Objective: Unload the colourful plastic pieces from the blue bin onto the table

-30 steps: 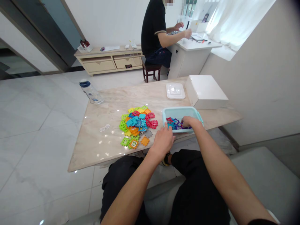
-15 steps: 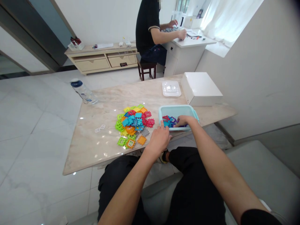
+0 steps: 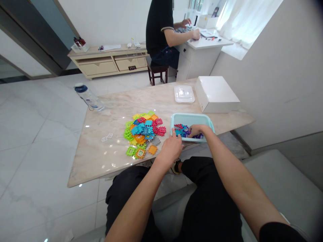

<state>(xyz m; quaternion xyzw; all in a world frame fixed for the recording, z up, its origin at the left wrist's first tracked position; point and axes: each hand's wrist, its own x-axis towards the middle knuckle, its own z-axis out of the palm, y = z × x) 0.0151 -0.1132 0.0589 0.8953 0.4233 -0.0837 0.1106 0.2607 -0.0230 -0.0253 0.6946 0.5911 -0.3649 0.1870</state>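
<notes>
Right hand [image 3: 198, 131] still in tub [image 3: 191, 115], left hand [image 3: 171, 150] outside

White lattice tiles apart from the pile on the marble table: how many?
2: one small white plastic lattice tile and another just right of it, both on the beige marble tabletop, left of the multicoloured tile pile.

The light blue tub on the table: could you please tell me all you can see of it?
It is a shallow, open, rectangular tub of pale aqua plastic, lying flat near the edge of the marble table. Inside lies a jumble of red, blue and purple interlocking pieces. The right hand reaches in; the left hand touches its near left corner.
</notes>
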